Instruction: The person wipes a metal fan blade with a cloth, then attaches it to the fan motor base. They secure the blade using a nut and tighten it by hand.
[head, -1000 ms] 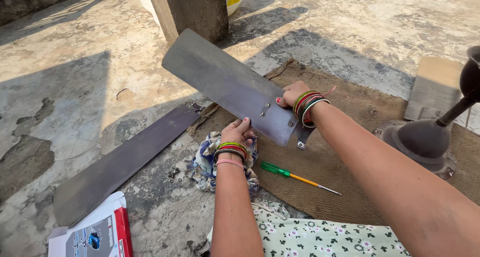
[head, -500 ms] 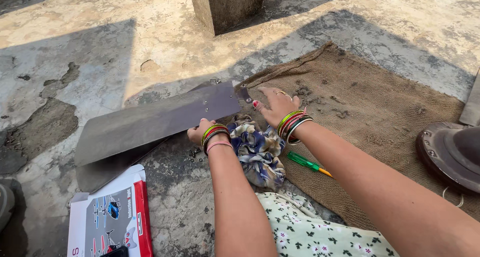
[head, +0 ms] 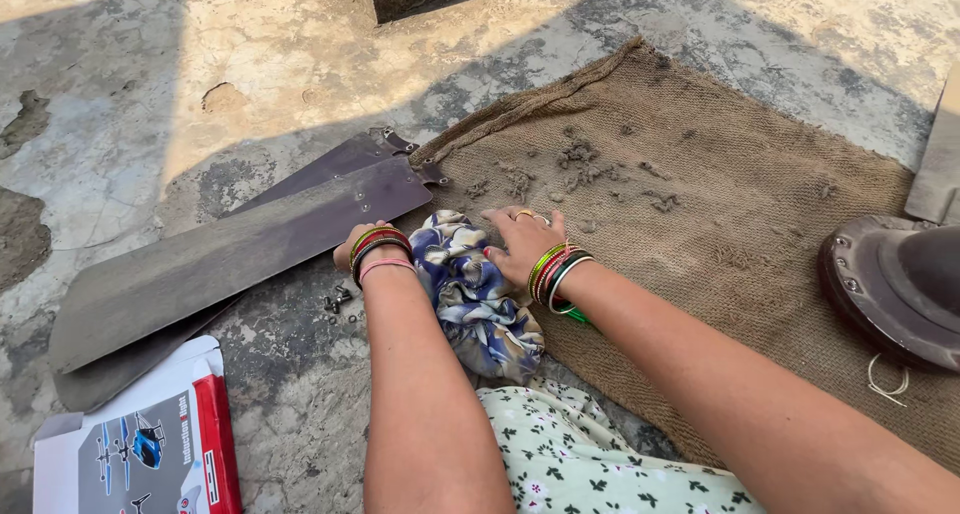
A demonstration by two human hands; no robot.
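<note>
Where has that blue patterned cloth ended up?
In the head view, the blue patterned cloth lies bunched between the left hand and right hand, at the burlap mat's left edge.

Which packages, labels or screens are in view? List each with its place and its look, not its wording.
Cardboard box: lies flat on the concrete floor at the bottom left, below the two fan blades and to the left of the left hand; rectangular, a grey face with small blue and black helicopter pictures, a red band down its right side, white flaps open at the top.
No other labels, signs or screens show.
</note>
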